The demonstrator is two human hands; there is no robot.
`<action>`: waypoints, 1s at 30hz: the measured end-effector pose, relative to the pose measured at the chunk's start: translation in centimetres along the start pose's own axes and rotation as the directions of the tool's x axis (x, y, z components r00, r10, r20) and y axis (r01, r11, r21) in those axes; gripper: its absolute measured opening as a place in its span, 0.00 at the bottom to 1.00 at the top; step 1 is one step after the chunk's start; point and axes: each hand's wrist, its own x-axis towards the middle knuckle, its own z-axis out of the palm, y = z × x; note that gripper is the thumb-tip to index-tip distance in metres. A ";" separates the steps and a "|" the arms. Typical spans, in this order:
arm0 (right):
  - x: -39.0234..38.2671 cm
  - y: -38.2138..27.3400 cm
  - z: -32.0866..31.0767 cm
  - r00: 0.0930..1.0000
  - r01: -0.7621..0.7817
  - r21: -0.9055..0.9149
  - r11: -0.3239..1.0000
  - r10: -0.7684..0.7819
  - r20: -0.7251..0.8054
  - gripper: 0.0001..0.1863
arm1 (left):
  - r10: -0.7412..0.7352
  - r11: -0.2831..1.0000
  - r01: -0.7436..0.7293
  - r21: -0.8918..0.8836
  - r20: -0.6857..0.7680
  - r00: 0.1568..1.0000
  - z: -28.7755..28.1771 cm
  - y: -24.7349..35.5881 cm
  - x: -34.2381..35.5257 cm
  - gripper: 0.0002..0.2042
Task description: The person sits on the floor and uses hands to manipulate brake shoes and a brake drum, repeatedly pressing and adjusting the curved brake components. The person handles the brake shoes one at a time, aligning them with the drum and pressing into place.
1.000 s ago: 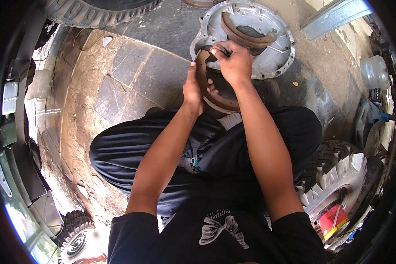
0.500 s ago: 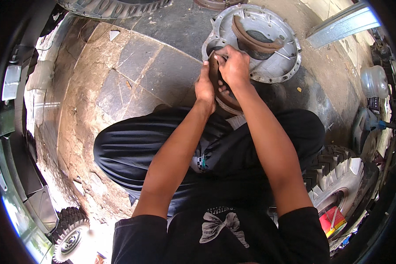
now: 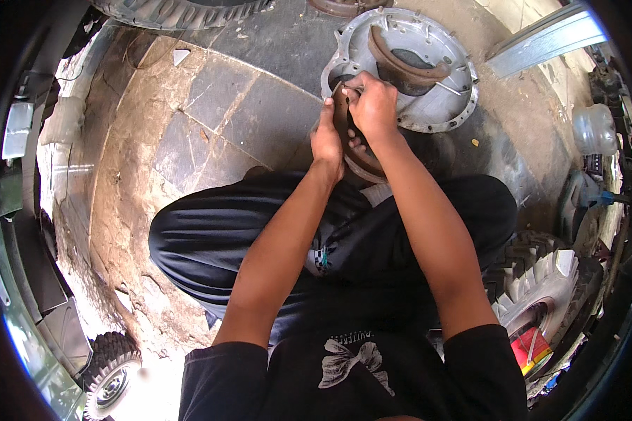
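My left hand (image 3: pixel 326 140) grips a curved, rusty brown brake shoe (image 3: pixel 362 164) from its left side, thumb raised along the edge and fingertips showing through the inner curve. My right hand (image 3: pixel 373 105) is closed at the shoe's upper end, fingertips pinched on something small that I cannot make out. Just beyond both hands lies a round silver metal housing (image 3: pixel 453 105) with bolt holes round its rim, and a second rusty curved shoe (image 3: pixel 407 67) rests in it beside a thin pale rod (image 3: pixel 448 88).
Tyres stand at top left (image 3: pixel 182 14), lower right (image 3: pixel 534 274) and lower left (image 3: pixel 112 382). A metal beam (image 3: pixel 541 38), clear plastic jug (image 3: pixel 594 130), blue-and-grey container (image 3: pixel 576 203) and red can (image 3: pixel 530 347) line the right side. My crossed legs (image 3: pixel 211 245) rest on stained tile floor (image 3: pixel 253 119).
The whole view has shifted slightly, so things sit a little to the right. My right hand's fingers have drawn in closer at the shoe's upper end; my left hand keeps its grip.
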 end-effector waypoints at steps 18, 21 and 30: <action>-1.4 -0.3 0.3 0.998 -0.014 -0.027 1.000 0.016 0.059 0.06 | 0.174 0.984 -0.172 0.051 -0.025 0.984 -1.2 -1.4 1.9 0.34; -1.3 0.0 0.0 0.997 0.047 0.031 0.998 -0.049 0.051 0.06 | 0.131 0.991 -0.131 0.007 -0.008 0.991 -0.7 -1.1 1.4 0.28; 0.9 0.7 -0.1 0.999 -0.032 0.099 0.995 0.033 -0.004 0.06 | 0.060 0.998 -0.060 0.020 -0.003 0.998 0.0 -0.4 -0.4 0.29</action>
